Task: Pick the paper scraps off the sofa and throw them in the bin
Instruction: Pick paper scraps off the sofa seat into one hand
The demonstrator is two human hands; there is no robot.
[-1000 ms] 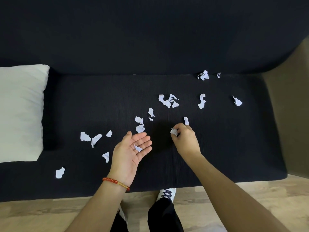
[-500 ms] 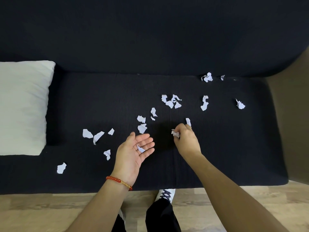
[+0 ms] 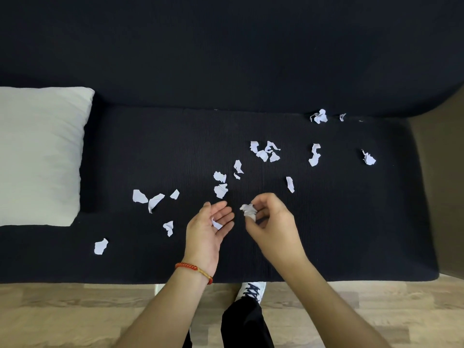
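Note:
Several white paper scraps lie scattered on the black sofa seat [image 3: 150, 257]: a pair at the left [image 3: 148, 199], a cluster in the middle [image 3: 263, 151], and crumpled ones at the back right [image 3: 319, 116]. My left hand [image 3: 207, 234] is held palm up above the seat with one small scrap [image 3: 216, 224] lying on its fingers. My right hand [image 3: 272, 222] pinches a crumpled scrap [image 3: 249, 210] just to the right of my left palm. No bin is in view.
A white pillow [image 3: 37, 154] lies at the sofa's left end. The sofa back rises behind the seat. A brown wall or panel [image 3: 442, 187] stands at the right. Wooden floor [image 3: 75, 315] and my shoe [image 3: 252, 291] show below the seat's front edge.
My right hand has lifted the crumpled scrap off the seat and carried it left toward my left palm. My left hand stays palm up with its small scrap.

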